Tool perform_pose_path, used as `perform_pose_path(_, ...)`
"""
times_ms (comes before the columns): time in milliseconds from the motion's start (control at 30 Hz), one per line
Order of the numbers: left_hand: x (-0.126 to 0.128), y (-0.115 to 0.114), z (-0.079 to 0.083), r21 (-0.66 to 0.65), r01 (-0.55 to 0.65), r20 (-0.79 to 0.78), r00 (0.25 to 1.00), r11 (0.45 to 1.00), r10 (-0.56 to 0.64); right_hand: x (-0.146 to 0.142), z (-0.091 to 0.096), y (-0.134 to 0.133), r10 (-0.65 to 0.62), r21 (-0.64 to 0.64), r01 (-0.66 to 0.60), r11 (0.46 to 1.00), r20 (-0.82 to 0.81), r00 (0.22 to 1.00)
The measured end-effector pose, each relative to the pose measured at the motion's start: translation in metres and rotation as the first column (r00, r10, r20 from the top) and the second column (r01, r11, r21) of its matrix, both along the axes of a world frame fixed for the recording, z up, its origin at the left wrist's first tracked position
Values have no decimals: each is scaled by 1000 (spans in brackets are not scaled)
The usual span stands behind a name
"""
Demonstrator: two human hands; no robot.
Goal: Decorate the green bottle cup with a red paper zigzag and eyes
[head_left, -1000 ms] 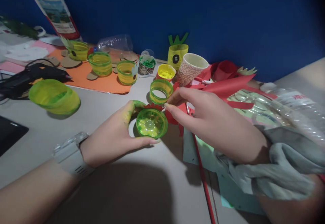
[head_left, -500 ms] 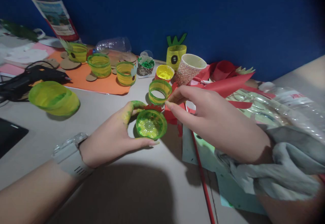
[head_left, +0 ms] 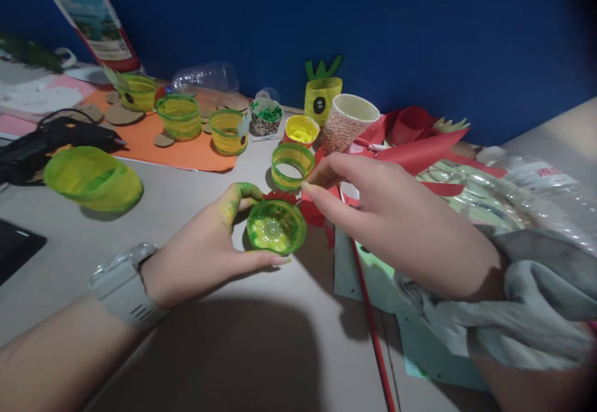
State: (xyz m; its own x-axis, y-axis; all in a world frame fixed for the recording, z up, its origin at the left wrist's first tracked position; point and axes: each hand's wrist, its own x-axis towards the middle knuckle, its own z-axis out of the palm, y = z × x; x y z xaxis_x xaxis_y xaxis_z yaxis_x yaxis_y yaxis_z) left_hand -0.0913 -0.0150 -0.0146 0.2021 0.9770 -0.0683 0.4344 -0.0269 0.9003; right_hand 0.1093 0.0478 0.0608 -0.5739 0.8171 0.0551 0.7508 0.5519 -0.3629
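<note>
Mid-frame, my left hand [head_left: 217,234] clamps the green-yellow cup [head_left: 275,230] — coating apparently complete, attachment of the red scalloped piece [head_left: 280,197] behind unverified — and whether my right hand [head_left: 377,206] grips anything I cannot tell.

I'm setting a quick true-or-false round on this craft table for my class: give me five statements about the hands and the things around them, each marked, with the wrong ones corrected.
1. The left hand holds a small green-rimmed cup. True.
2. The right hand rests on the glue gun. False: the right hand has its fingertips close to a green-rimmed ring; the glue gun lies at the far left of the picture.
3. In the picture, the cup with green contents stands left of the cup with yellow contents. True.
4. The watch is on the right wrist. False: the watch is on the left wrist.
5. A yellow-green cup stands on the orange sheet. True.
</note>
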Motion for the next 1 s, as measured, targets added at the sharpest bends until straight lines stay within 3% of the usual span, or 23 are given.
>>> perform_pose_path(1000,0,0,0,46,-7,-28,1000,999,8,1,0,0,9,21,-9,1000,4,1000)
